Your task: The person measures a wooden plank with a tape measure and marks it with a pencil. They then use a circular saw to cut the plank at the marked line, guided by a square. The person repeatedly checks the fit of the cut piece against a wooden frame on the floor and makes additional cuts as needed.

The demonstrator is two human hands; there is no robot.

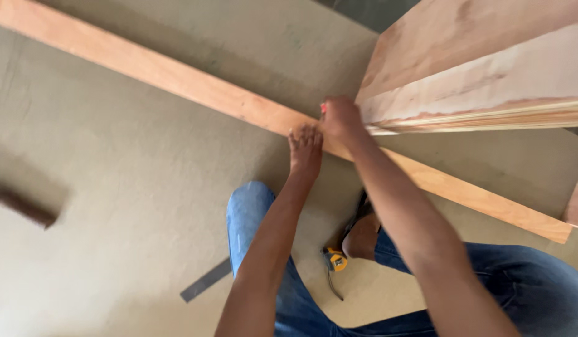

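Near the centre of the view, a little toward 12 o'clock, both hands meet on a long narrow wooden plank (176, 78) that lies flat on the tan floor (114, 206) and runs from 10 o'clock down to 4 o'clock. The left hand (306, 151) rests palm down on the plank's near edge, its fingers (301, 134) stretched out flat and pressing on the wood rather than curled round anything. The right hand (342, 120) sits just beside it toward 1 o'clock, fingers bunched tight around a small red object (324, 108) of which only a tip shows; the blur makes it impossible to tell what that object is. Touching or nearly touching the right hand, a stack of plywood sheets (488, 75) fills the 1 to 2 o'clock corner, its layered edge facing the camera and lying over the plank. Toward 6 o'clock the person's knees in blue jeans (251, 212) frame the forearms, and a bare foot (362, 240) shows between them. Just beside the foot, on the floor, lies a yellow tape measure (334, 259). A flat grey metal ruler (206, 280) lies on the floor at about 7 o'clock, partly hidden by the left leg. Well apart at 9 o'clock, a dark, blurred piece of wood (20, 206) rests on the floor.
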